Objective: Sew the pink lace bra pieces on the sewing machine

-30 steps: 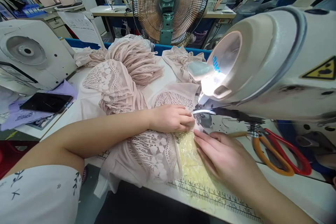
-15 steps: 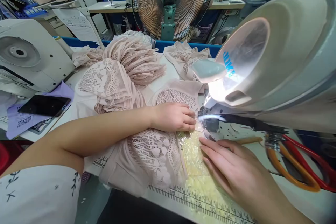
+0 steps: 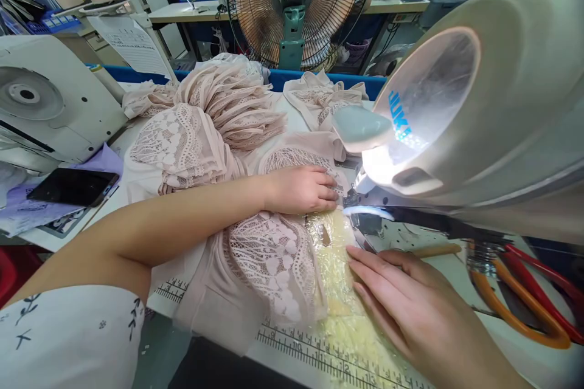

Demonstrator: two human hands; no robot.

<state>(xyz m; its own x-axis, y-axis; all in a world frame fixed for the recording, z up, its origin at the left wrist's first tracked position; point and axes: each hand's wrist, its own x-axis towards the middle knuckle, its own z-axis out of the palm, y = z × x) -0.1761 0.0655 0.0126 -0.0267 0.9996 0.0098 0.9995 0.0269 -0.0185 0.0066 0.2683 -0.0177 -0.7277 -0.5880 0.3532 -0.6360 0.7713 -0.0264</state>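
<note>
My left hand (image 3: 303,189) lies on pale pink lace fabric (image 3: 269,261), fingers curled down and pressing it just left of the needle area of the white sewing machine (image 3: 493,115). My right hand (image 3: 406,304) rests flat with fingers stretched out on the machine bed, fingertips beside a yellowish taped strip (image 3: 335,267) below the presser foot. Neither hand grips anything. The needle itself is hidden in the lamp's glare.
A heap of pink lace pieces (image 3: 214,115) lies behind my left arm. Orange-and-red scissors (image 3: 524,298) lie under the machine arm at right. A black phone (image 3: 73,186) rests on papers at left, by another white machine (image 3: 50,103). A standing fan (image 3: 296,6) is behind. A ruler (image 3: 319,355) runs along the table's front edge.
The view has shifted closer to the machine head. My left hand has slid slightly away from me with the lace; my right hand stays flat, slightly nearer to me.
</note>
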